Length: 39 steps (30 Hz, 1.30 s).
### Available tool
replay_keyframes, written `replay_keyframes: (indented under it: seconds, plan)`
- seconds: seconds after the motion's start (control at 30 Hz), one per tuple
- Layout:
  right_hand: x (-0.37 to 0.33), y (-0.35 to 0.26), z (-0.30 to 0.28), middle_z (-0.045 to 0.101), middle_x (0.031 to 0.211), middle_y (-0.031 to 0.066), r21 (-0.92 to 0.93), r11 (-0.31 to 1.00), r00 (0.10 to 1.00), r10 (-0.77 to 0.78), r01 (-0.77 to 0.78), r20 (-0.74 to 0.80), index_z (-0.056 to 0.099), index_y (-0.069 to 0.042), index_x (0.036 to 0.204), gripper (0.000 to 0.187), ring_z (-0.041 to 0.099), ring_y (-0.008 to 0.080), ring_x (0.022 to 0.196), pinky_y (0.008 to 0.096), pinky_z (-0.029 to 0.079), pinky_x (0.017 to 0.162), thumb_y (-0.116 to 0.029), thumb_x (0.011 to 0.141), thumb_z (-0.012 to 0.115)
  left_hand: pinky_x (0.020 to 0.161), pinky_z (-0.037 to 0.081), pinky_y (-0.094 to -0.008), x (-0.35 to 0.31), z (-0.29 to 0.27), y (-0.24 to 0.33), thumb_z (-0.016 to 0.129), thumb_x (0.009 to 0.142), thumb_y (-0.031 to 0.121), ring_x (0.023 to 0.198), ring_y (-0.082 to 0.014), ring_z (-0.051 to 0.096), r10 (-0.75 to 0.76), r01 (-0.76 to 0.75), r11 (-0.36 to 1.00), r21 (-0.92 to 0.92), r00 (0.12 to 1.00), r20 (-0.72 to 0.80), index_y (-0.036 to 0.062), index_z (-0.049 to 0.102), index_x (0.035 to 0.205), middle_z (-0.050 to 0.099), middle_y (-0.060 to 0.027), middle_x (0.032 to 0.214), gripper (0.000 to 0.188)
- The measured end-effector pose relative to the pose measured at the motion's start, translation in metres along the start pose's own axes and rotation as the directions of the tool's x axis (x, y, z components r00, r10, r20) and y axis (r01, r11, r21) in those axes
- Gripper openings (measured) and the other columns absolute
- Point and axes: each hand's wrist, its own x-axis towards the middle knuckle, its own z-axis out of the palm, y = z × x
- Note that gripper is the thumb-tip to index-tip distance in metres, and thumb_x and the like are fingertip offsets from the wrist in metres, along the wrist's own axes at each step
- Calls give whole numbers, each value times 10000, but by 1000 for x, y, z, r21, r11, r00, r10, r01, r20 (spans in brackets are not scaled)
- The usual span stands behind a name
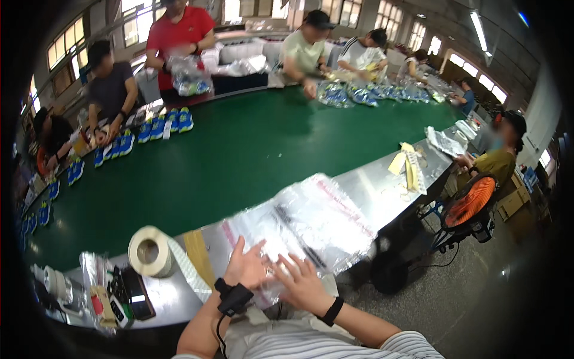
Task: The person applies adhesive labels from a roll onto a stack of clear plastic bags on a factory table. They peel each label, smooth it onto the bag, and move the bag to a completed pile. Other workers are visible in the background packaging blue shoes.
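Observation:
A stack of clear plastic bags (335, 221) lies on the metal ledge in front of me, glossy, with reddish and dark printed bands. My left hand (246, 268) is open at the near left edge of the bags, palm turned inward and fingers apart. Beside it, my right hand (302, 284) rests over the near edge of the bags with fingers spread. Neither hand visibly grips anything. Whether the fingertips press on the film is hard to make out. A dark device (233, 297) is strapped to my left wrist, and a black band circles my right one.
A label roll (148, 251) stands left of my hands, near a clear bottle (63, 287) and a dark phone-like device (136, 293). Beyond runs a green conveyor belt (197, 173) carrying blue shoes (156, 128). Several people work along it. An orange fan (471, 200) stands at right.

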Motion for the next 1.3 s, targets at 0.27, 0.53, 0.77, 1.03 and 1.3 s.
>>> replay_keyframes:
  seconds: [0.27,0.53,0.77,1.03,1.3]
  plan:
    - [25,36,-4,640,935,90,934,249,816,574,-256,71,577,-13,984,144,673,182,784,265,523,626,-139,954,514,921,476,-439,-137,-21,-32,259,1010,407,1053,-287,594,319,-307,942,136,945,-73,-36,462,1279,584,-198,1180,557]
    - [-36,136,-69,548,1078,126,231,579,370,729,-782,-576,536,1,1047,267,566,268,946,352,475,743,-23,796,624,832,472,-314,-194,-91,-91,557,924,183,1035,-194,564,549,63,686,725,609,-572,-30,489,1231,562,-116,1188,380]
    - [-1,4,-33,607,1007,124,357,934,982,55,14,-182,606,-34,1033,271,591,299,893,349,484,776,-33,770,670,711,501,-273,-143,-74,-87,599,912,188,815,-128,622,472,140,434,890,807,-356,-31,646,1049,681,-87,959,263]
    - [22,-58,10,591,959,37,785,60,775,-124,-617,619,539,20,1109,280,530,73,849,241,456,752,-203,943,576,566,476,-208,-147,-20,-73,564,952,232,624,-74,570,456,-138,774,618,799,-393,19,611,1012,618,-26,775,226]
    - [44,-66,11,600,754,47,794,502,919,3,-343,395,627,-3,898,116,537,104,642,253,446,581,-118,883,637,548,478,-233,-165,12,-75,724,778,20,607,-105,578,927,0,-323,946,201,316,23,582,877,594,-99,848,173]
